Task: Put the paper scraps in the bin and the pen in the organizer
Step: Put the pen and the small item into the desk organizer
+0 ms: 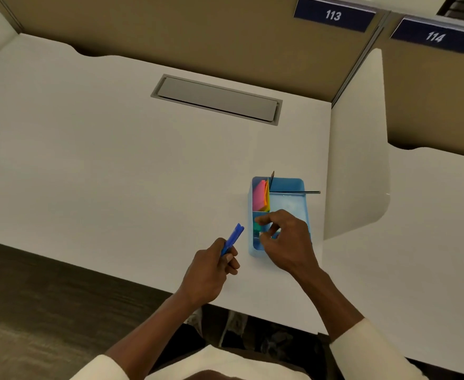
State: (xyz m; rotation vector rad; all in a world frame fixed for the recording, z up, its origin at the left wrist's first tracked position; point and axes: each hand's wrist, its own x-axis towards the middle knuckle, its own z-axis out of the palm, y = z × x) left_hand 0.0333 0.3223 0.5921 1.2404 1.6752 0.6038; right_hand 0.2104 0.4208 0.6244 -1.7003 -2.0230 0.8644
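Your left hand [211, 272] sat low in the centre of the frame, its fingers curled round the lower end of the blue pen [232, 241]. The pen's free end slanted up and to the right, just left of the organizer [288, 186] but apart from it. The organizer, a pale blue tray, stood on the white counter [102, 160] right of centre, close to the white partition [357, 160]. Your right hand [285, 242] reached over the organizer's near end with the fingers bent down into the lower left compartment. I cannot tell whether they were pinching anything there or only touching the wall. A bit of green [258, 227] showed in that compartment beside your fingertips. The upper left compartment held a stack of pink, orange and yellow notes [262, 194] standing on edge. A thin dark divider [294, 192] ran across the tray and stuck out past its right wall. Above centre, a grey hatch [217, 100] lay flush in the counter. Two dark blue plates, 113 [333, 15] and 114 [435, 37], hung on the tan wall at the upper right.
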